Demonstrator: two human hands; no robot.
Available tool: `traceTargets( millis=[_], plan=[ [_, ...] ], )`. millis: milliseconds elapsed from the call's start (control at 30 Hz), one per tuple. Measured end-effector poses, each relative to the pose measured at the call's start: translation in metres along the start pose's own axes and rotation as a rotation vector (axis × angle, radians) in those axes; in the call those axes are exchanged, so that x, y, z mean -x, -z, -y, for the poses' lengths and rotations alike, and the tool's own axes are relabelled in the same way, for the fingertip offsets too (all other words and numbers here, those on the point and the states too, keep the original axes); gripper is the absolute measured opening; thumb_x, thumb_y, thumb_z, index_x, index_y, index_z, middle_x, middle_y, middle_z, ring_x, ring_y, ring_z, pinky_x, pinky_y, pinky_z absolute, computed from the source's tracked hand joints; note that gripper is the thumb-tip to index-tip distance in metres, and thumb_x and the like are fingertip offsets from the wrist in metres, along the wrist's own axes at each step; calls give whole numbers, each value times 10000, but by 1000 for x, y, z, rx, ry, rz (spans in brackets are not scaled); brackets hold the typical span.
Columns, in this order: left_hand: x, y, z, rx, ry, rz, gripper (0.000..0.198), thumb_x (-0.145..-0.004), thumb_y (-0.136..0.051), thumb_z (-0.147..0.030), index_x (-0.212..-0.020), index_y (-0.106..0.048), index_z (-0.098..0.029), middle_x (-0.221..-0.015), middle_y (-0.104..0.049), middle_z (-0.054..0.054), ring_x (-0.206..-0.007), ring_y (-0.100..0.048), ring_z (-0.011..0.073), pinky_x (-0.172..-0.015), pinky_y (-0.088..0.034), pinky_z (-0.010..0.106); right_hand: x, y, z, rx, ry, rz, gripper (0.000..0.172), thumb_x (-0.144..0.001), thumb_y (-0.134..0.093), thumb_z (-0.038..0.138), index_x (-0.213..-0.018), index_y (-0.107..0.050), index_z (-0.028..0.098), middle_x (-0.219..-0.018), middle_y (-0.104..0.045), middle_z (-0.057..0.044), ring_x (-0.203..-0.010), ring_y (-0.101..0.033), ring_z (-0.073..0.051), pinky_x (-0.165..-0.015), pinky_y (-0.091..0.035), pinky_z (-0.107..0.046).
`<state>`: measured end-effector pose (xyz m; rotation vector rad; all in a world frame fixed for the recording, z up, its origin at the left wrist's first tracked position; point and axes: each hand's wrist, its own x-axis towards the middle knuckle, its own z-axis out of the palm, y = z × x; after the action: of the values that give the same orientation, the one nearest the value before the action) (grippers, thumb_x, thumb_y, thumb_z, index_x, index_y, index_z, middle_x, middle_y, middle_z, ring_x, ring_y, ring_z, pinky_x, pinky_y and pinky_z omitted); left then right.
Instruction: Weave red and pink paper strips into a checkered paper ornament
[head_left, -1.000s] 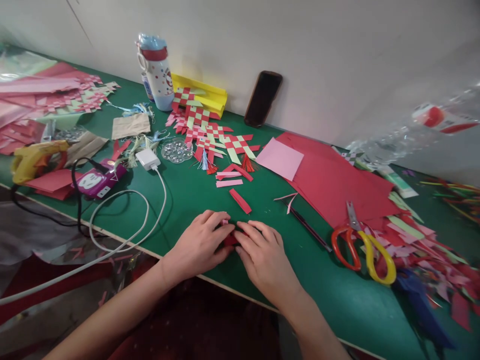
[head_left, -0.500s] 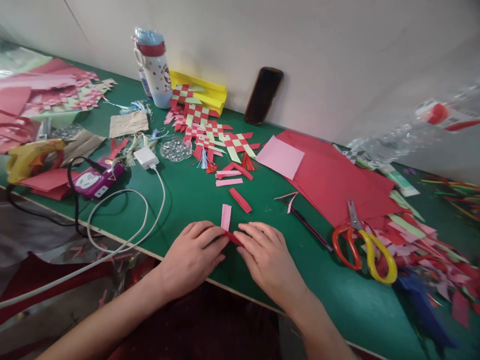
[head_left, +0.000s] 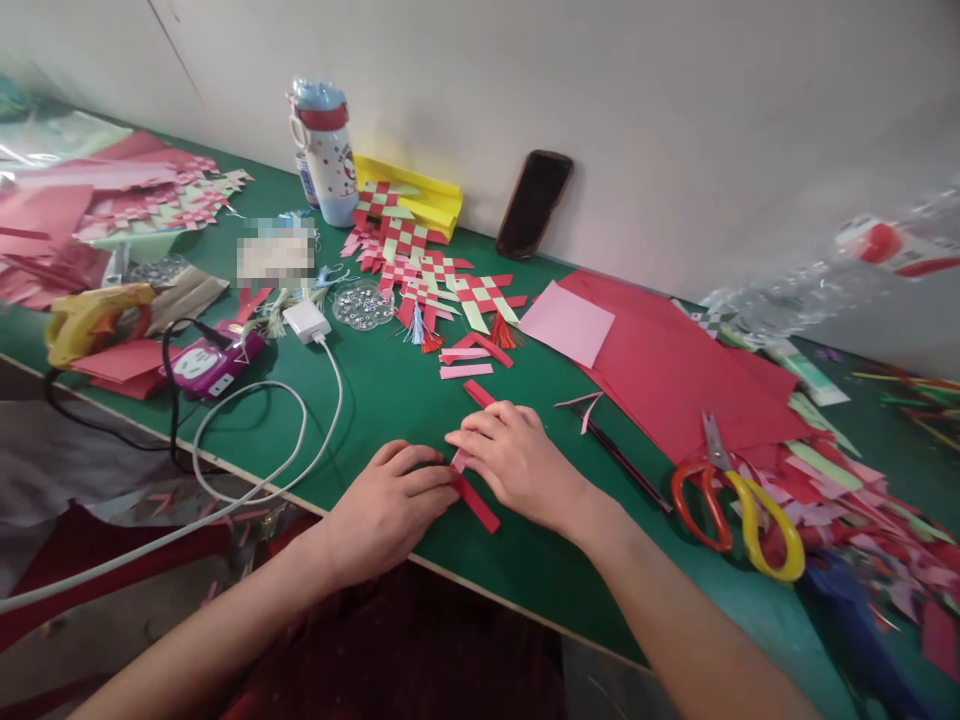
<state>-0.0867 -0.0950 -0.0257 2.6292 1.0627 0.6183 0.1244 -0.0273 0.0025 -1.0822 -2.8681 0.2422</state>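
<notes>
A folded red paper strip (head_left: pixel 478 503) lies slanted near the table's front edge. My left hand (head_left: pixel 394 505) holds its upper left end down, with the fingers bent together over it. Crossing that end is a pink paper strip (head_left: pixel 459 461), mostly covered by my right hand (head_left: pixel 514 458), whose fingers are closed over it. Just beyond my right hand another red strip (head_left: pixel 478 393) is partly hidden. Farther back lie pink strips (head_left: pixel 466 371) and a bent red strip (head_left: pixel 493 349). Woven paper fish (head_left: pixel 481 295) with tassels rest behind these.
Scissors (head_left: pixel 720 500), a dark pen (head_left: pixel 630 465) and red paper sheets (head_left: pixel 675 370) lie at right. A phone (head_left: pixel 534 203) leans on the wall near a bottle (head_left: pixel 326 150). At left are a purple power strip (head_left: pixel 212 360), a white cable (head_left: pixel 337 400) and a yellow glue gun (head_left: pixel 97 320).
My right hand has moved from the red strip's lower end up onto the pink strip, leaving that red end uncovered. My left hand stays at the crossing. The view has shifted slightly.
</notes>
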Motion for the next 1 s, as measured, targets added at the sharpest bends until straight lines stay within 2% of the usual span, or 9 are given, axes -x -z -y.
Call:
traceTargets(
  millis=[133,300,433,533,667,733,833,900,1000],
  plan=[
    [-2,5,5,87,22,-41,230,-989,-425,-115,-1078,-624,-190,-1179,-677,42,-1130,-576,207,-991,-414,371,7,1,3,-63,-106,0,149,-970,-553,303,-1032,-662,222,-1001,-699,-61,-985,-547,-229,-851,-366,-390],
    [-18,12,7,261,287,-98,277,-957,-525,-212,-1228,-553,-168,-1227,-621,97,-1143,-595,196,-979,-486,317,15,0,5,-215,-221,-11,98,-959,-562,243,-888,-621,208,-896,-688,-35,-905,-550,-210,-766,-364,-347],
    [-44,15,8,362,410,50,468,-864,-666,-286,-1301,-525,-196,-1259,-616,79,-1100,-627,223,-970,-502,353,26,0,2,-288,-252,-72,85,-928,-575,184,-852,-602,208,-875,-679,-34,-888,-548,-212,-775,-392,-350],
    [-66,16,7,477,436,142,448,-804,-697,-237,-1235,-578,-205,-1217,-655,66,-1082,-636,246,-955,-491,368,34,3,-4,-365,-302,-148,101,-924,-563,186,-834,-595,218,-858,-666,-28,-884,-554,-208,-792,-432,-351],
    [-91,13,6,610,450,198,225,-881,-572,-258,-1095,-618,-206,-833,-697,-5,-677,-661,145,-626,-513,246,42,9,-13,-473,-396,-289,103,-920,-564,233,-824,-602,232,-808,-637,-16,-844,-584,-192,-775,-487,-331],
    [-99,7,6,799,480,161,188,-890,-563,-275,-1048,-613,-186,-823,-689,4,-645,-657,125,-592,-505,223,45,11,-17,-509,-440,-373,112,-921,-575,307,-846,-616,236,-840,-641,-28,-846,-600,-193,-764,-507,-327],
    [-104,-4,6,1126,524,65,249,-844,-650,-296,-1045,-595,-159,-876,-688,36,-731,-696,150,-683,-550,263,48,11,-20,-565,-509,-482,220,-904,-594,438,-979,-640,236,-1036,-663,-78,-911,-622,-211,-752,-538,-330],
    [-104,-10,5,1169,537,46,297,-844,-663,-319,-1074,-571,-155,-869,-684,37,-737,-702,153,-699,-558,277,49,9,-21,-639,-546,-479,291,-898,-592,469,-1072,-644,241,-1112,-662,-90,-949,-639,-214,-763,-555,-328],
    [-103,-15,2,1195,542,31,303,-855,-669,-325,-1079,-561,-153,-878,-689,42,-751,-703,147,-722,-556,279,49,7,-18,-778,-577,-403,267,-915,-569,451,-1047,-670,242,-1021,-689,-64,-898,-669,-189,-776,-562,-307]
  ],
)
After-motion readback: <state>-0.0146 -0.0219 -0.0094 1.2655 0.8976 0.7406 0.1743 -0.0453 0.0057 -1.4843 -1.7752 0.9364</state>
